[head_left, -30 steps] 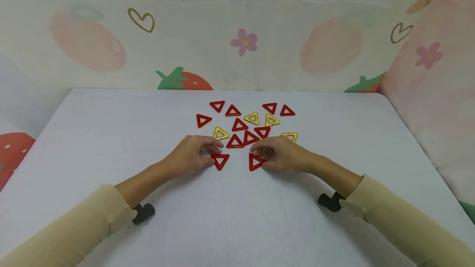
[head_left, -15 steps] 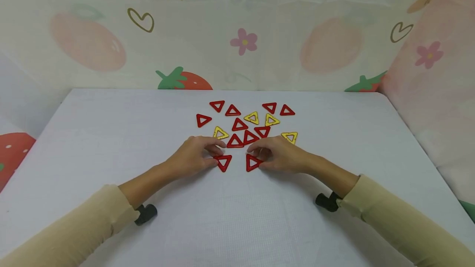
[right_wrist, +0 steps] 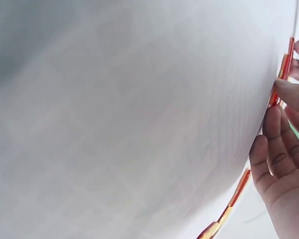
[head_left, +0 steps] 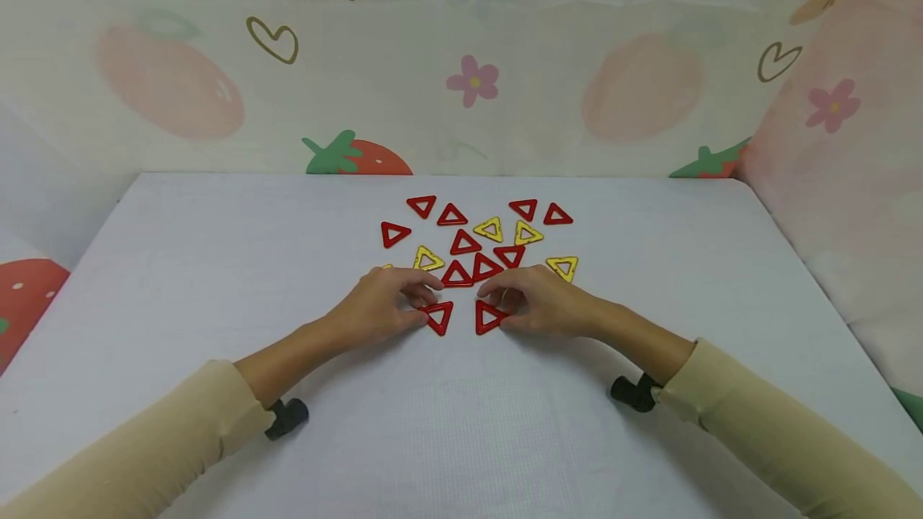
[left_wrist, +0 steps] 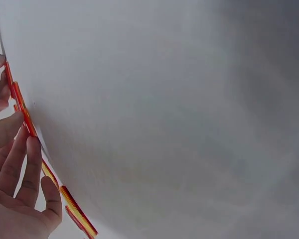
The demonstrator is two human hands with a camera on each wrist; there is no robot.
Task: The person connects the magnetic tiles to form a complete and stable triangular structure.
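My left hand [head_left: 378,303] pinches the left edge of a red triangle tile [head_left: 438,306] lying close over the white table. Opposite it, my right hand [head_left: 551,303] pinches another red triangle tile [head_left: 479,319] by its right side. A narrow gap separates the two tiles. In the left wrist view, thumb and fingers meet at a red tile [left_wrist: 29,122] seen edge-on. The right wrist view likewise has the right thumb and fingers around a red tile's edge [right_wrist: 274,95]. Just beyond the hands lie a red triangle tile [head_left: 457,284] and several more.
Red and yellow triangle tiles are scattered toward the back, among them a yellow tile [head_left: 418,258] by the left hand and a yellow tile [head_left: 562,260] behind the right. A patterned cloth [head_left: 541,126] hangs behind the white table [head_left: 461,423]. Another yellow piece is mostly hidden by the left hand.
Both hands have moved inward, each sliding its red triangle tile toward the other, so the gap between the two tiles has narrowed. The tiles behind have stayed put.
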